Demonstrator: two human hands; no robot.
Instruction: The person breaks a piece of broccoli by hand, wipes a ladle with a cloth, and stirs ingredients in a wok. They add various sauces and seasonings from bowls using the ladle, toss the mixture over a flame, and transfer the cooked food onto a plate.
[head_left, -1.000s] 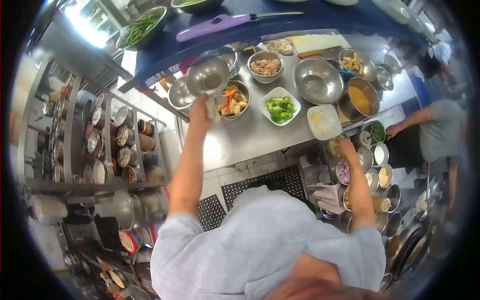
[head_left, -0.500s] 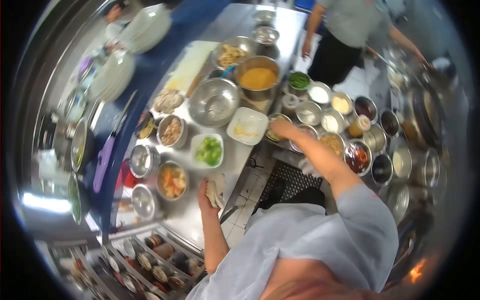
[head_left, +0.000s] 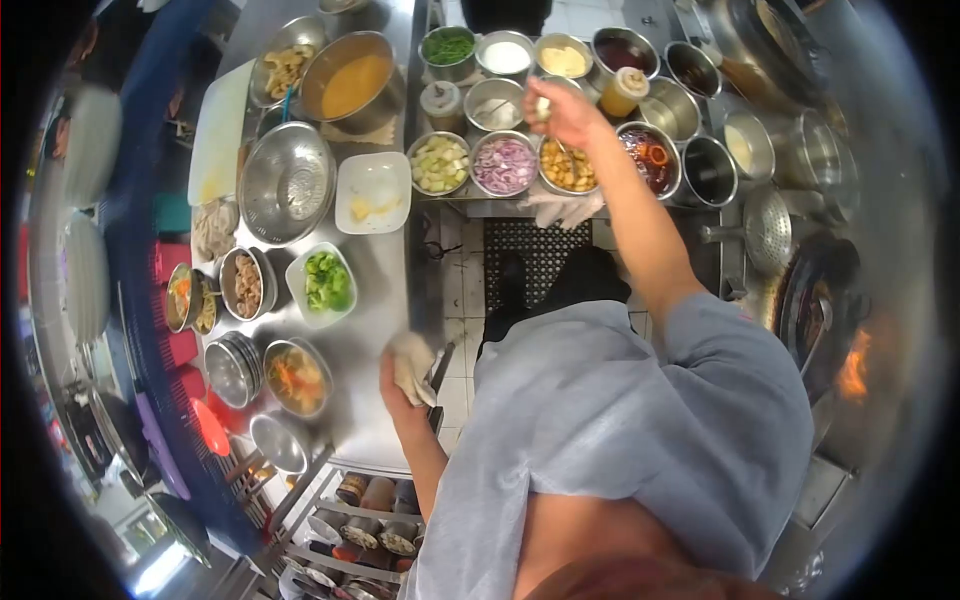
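My left hand [head_left: 393, 382] is closed on a crumpled beige cloth [head_left: 412, 366] at the edge of the steel counter. Over the rows of steel containers, my right hand [head_left: 565, 115] pinches small pale pieces [head_left: 542, 108] of chopped food. Below it are a container of diced orange-yellow food [head_left: 568, 165] with a spoon in it and one of chopped purple onion [head_left: 504, 164]. Farther left is a container of diced pale green vegetable [head_left: 439, 164]. A container of white powder [head_left: 497, 104] with a spoon lies just left of the hand.
On the left counter stand a white dish of green peppers [head_left: 327, 281], a nearly bare white dish [head_left: 373, 213], a steel colander [head_left: 287, 185] and a pot of orange liquid [head_left: 353, 85]. At right, a flame [head_left: 853, 365] burns beside a dark wok [head_left: 805, 310].
My right hand has lifted out of the pale green vegetable container and moved right, carrying pale pieces. My left hand still grips the cloth. The whole view has turned toward the containers.
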